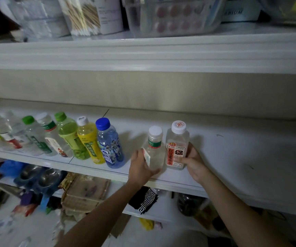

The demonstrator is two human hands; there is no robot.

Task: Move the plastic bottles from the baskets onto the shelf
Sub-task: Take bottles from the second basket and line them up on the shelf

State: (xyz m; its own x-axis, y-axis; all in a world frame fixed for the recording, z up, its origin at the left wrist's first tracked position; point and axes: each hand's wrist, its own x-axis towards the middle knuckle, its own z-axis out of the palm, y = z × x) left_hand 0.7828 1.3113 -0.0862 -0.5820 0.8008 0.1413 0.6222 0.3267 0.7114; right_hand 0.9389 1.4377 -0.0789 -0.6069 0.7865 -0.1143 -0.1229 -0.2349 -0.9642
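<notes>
On the white shelf (232, 157) my left hand (140, 166) grips a clear bottle with a white cap and green label (154, 148), standing upright. Right beside it my right hand (193, 161) holds a square clear bottle with a white cap and red-lettered label (176, 145), also upright on the shelf. To the left stands a row of several bottles: a blue-capped one (110, 143), a yellow one (88, 139), a green one (69, 134), and clear ones (37, 138). No basket is in view.
The shelf surface runs on to the right of my hands. An upper shelf (143, 56) holds a clear tub and packets. Below, a lower shelf carries metal bowls (40, 177), a cardboard tray (86, 193) and a black patterned cloth (143, 198).
</notes>
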